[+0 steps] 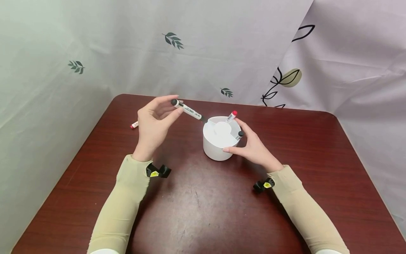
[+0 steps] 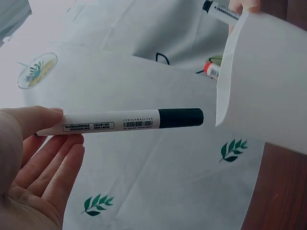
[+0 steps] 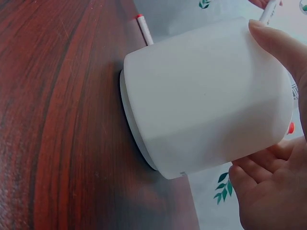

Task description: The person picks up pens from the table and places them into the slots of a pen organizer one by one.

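Observation:
My left hand [image 1: 155, 123] pinches one end of a black-capped white marker [image 1: 190, 111] between thumb and fingers. The marker slants down to the right, its black cap end close to the rim of a white round pen holder [image 1: 219, 150]. In the left wrist view the marker [image 2: 115, 120] shows a barcode and a gap from the holder [image 2: 268, 81]. My right hand [image 1: 253, 146] grips the holder's right side, thumb in front and fingers behind. Inside the holder stand a red-capped marker [image 1: 232, 115] and a black-tipped marker [image 1: 240, 135].
Partly hidden behind my left hand, another red-ended marker [image 1: 134, 125] lies on the dark red wooden table [image 1: 196, 211]. A pale curtain [image 1: 196, 63] with leaf prints hangs behind the table. Each wrist wears a small black camera mount [image 1: 158, 171].

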Demonstrator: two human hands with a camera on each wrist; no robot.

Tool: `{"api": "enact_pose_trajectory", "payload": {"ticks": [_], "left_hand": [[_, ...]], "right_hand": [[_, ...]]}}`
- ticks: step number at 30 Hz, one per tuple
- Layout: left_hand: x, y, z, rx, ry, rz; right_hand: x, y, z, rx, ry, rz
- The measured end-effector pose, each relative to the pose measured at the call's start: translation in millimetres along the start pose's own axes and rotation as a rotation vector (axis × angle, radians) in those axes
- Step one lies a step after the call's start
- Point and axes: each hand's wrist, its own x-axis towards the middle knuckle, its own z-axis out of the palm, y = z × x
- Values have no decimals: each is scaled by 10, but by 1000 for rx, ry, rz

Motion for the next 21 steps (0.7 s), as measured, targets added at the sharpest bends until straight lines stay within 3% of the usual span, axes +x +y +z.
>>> {"api": "enact_pose_trajectory", "payload": {"ticks": [8, 21], "left_hand": [[-40, -23, 92, -43, -38, 25], [-114, -209, 218, 26, -140, -55]], "right_hand": [[-4, -8, -1, 4, 1, 2], [-1, 14, -4, 13, 2, -6]]}}
